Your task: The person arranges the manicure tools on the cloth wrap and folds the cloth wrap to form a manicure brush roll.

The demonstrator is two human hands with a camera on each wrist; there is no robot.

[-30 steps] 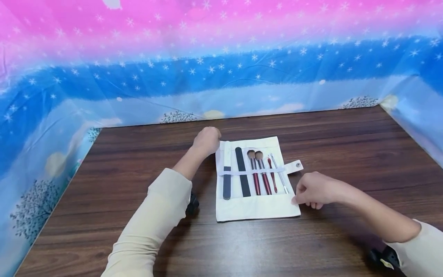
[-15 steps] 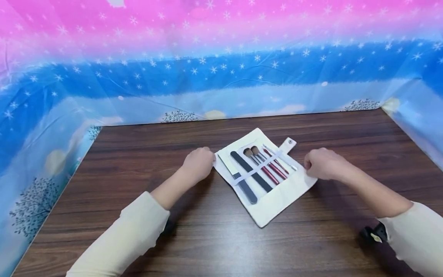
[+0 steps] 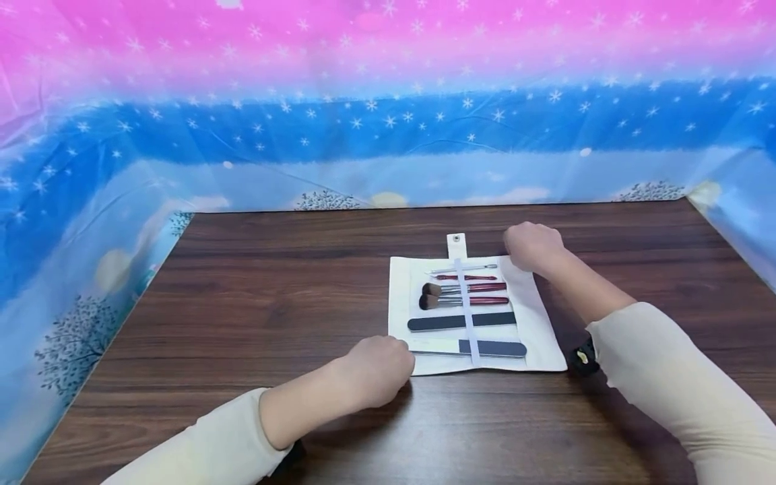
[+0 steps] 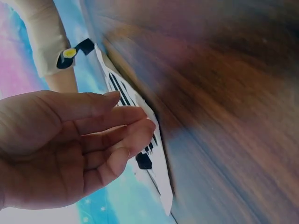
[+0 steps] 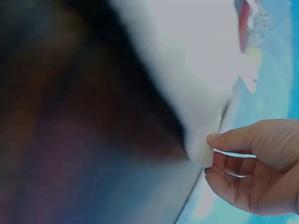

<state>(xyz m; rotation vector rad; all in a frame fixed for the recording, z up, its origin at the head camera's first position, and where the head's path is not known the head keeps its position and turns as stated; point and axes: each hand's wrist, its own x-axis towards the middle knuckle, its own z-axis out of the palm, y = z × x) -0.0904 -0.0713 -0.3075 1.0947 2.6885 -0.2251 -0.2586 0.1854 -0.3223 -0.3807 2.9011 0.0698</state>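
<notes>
A white cloth tool roll [image 3: 542, 337] lies spread on the table. Under its elastic band [image 3: 468, 313] are a black nail file [image 3: 436, 323], a grey-and-white nail file [image 3: 500, 348], two brushes [image 3: 488, 300] with red handles, a slim red tool [image 3: 479, 277] and a metal cuticle pusher [image 3: 479, 267]. My right hand [image 3: 535, 248] pinches the roll's far right corner between thumb and fingers. At the near left corner is my left hand [image 3: 378, 370]. In the left wrist view its fingers are loosely bent at the cloth's edge, thumb apart, nothing visible between them.
The roll's snap strap [image 3: 457, 246] points toward the back of the table. A wooden table [image 3: 291, 289] extends around the roll. Behind it hangs a pink and blue backdrop [image 3: 339, 128] with snowflakes.
The tool roll has turned counterclockwise by about a quarter turn, so its strap now points away. My left hand has come nearer; my right hand has moved farther back.
</notes>
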